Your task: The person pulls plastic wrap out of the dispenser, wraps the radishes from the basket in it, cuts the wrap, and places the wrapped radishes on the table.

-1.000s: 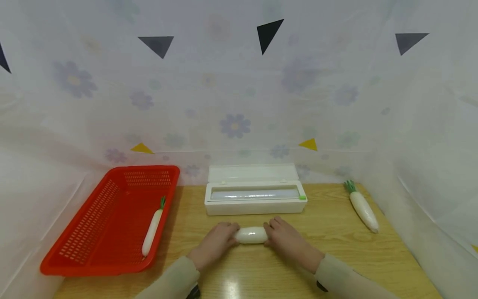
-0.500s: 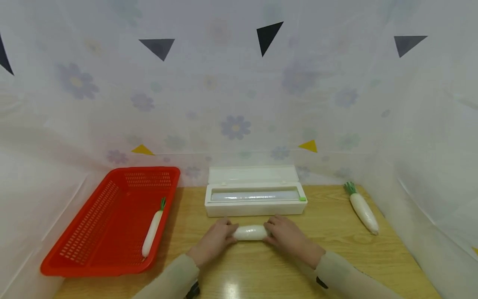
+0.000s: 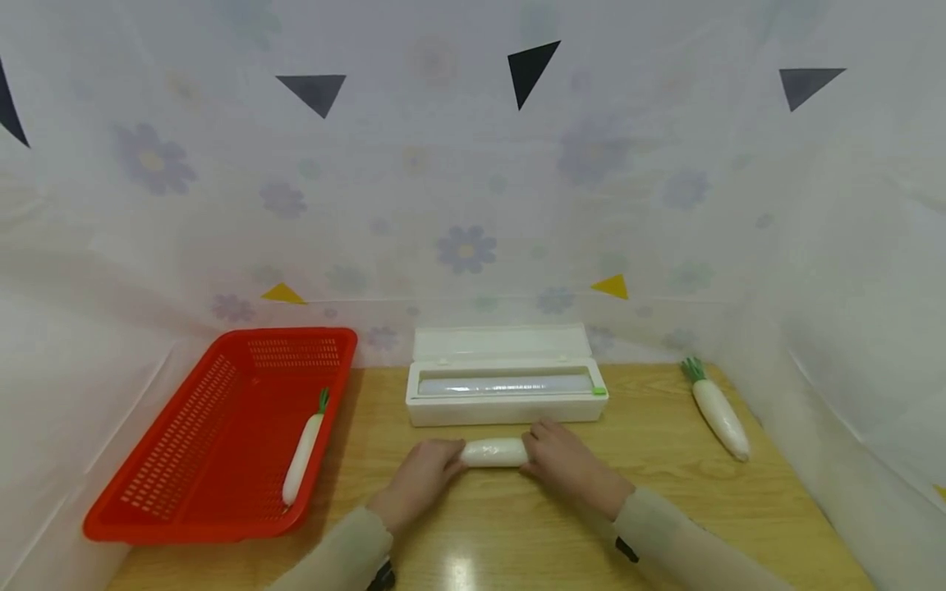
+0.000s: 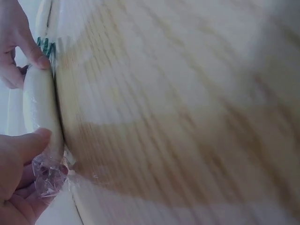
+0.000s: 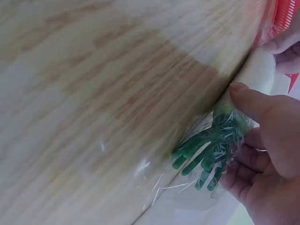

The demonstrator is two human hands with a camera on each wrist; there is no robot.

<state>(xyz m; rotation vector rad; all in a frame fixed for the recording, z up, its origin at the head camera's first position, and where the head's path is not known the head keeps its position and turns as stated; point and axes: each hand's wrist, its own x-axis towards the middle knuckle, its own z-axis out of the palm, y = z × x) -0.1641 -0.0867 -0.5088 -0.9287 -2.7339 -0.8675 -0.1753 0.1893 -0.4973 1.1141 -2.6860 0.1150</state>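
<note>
A white radish wrapped in clear plastic film lies crosswise in front of the white box. My left hand grips its left end; in the left wrist view the thumb rests on the radish and loose film bunches at that tip. At the other end my right hand holds it, thumb on top and fingers curled beneath. The right wrist view shows its green leaves under the clear film, which spreads past them onto the table.
Behind the hands stands a white cling film box, lid raised, roll inside. At left, a red basket contains a thin white radish. A plump, shiny radish lies at right. Patterned white sheeting encloses the wooden table.
Both hands have moved the wrapped radish slightly away from me, toward the box. Their grip on its two ends stays the same.
</note>
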